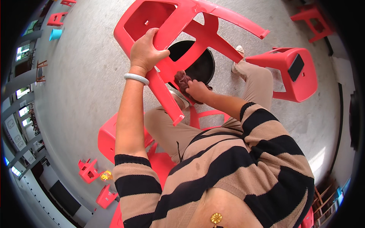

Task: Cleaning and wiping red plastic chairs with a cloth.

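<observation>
A red plastic stool is held tilted in front of me, its legs toward the right and toward me. My left hand, with a pale bangle on the wrist, is closed around the stool's frame near the seat, thumb spread along a leg. In my right hand is a bunched dark reddish-brown cloth, pressed against the stool's lower leg area. Below the stool stands a round black basin on the floor, partly hidden by the legs. What lies inside the basin is too dark to make out.
To the right, another red stool carries a black phone. More red stools stand at my left side, far right and lower left. A blue bucket sits far left on the grey floor.
</observation>
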Demonstrator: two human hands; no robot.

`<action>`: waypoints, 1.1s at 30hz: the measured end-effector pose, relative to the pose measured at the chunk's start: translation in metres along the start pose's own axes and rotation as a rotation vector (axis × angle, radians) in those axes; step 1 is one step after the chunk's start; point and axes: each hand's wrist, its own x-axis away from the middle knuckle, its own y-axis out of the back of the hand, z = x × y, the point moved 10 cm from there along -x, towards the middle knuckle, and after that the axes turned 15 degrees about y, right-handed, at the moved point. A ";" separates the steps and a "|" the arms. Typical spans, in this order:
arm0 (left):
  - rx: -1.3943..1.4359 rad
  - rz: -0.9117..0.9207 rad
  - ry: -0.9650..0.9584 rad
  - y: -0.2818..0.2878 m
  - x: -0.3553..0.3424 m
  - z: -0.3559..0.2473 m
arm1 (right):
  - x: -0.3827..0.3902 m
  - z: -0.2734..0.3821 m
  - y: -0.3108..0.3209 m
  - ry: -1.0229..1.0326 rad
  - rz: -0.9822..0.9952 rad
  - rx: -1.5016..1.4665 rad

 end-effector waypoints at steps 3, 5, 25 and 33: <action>0.006 -0.039 0.002 0.009 0.005 0.000 | 0.028 0.017 -0.017 0.083 0.158 -0.088; -0.020 -0.030 0.010 0.007 0.004 -0.004 | 0.034 0.018 -0.017 0.129 0.169 -0.111; -0.023 -0.052 -0.007 0.002 -0.002 0.001 | 0.022 0.001 -0.015 -0.045 0.142 -0.285; -0.029 -0.055 -0.035 -0.006 -0.006 -0.011 | -0.047 -0.043 0.014 -0.282 -0.376 -0.339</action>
